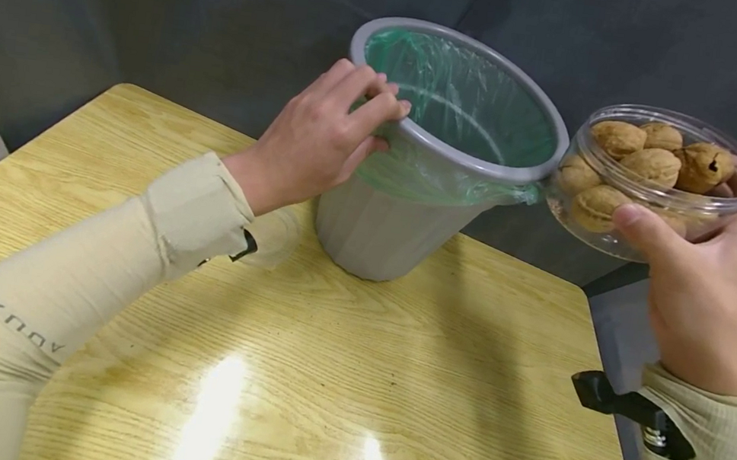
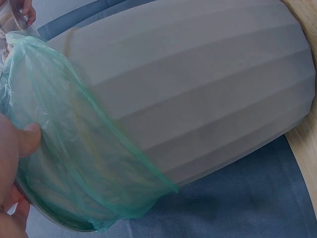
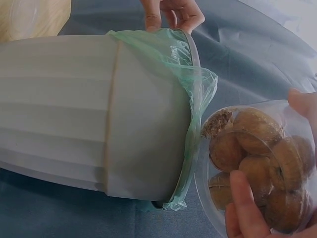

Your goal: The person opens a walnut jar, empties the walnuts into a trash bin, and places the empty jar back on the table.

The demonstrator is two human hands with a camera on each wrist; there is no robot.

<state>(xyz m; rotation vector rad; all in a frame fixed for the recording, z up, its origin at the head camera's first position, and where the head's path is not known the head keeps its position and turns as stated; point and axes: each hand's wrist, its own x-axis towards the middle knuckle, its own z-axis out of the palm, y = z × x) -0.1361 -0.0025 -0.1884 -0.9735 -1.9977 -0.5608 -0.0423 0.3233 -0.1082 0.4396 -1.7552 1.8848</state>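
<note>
A grey waste bin (image 1: 402, 234) lined with a green plastic bag (image 1: 452, 110) is on the table, its mouth leaning to the right. My left hand (image 1: 325, 133) grips the bin's near-left rim, fingers over the edge and thumb on the bag outside. In my right hand (image 1: 715, 273) is a clear plastic jar (image 1: 564, 208), held up just right of the rim. Several walnuts (image 1: 652, 167) fill the lidless jar. The right wrist view shows the walnuts (image 3: 257, 168) through the jar's wall, with brown crumbs (image 3: 216, 123) beside them.
A clear round lid (image 1: 274, 237) lies on the wooden table (image 1: 326, 348), left of the bin and partly behind my left wrist. Dark grey panels (image 1: 228, 21) rise behind the table. The table's right edge runs below my right hand.
</note>
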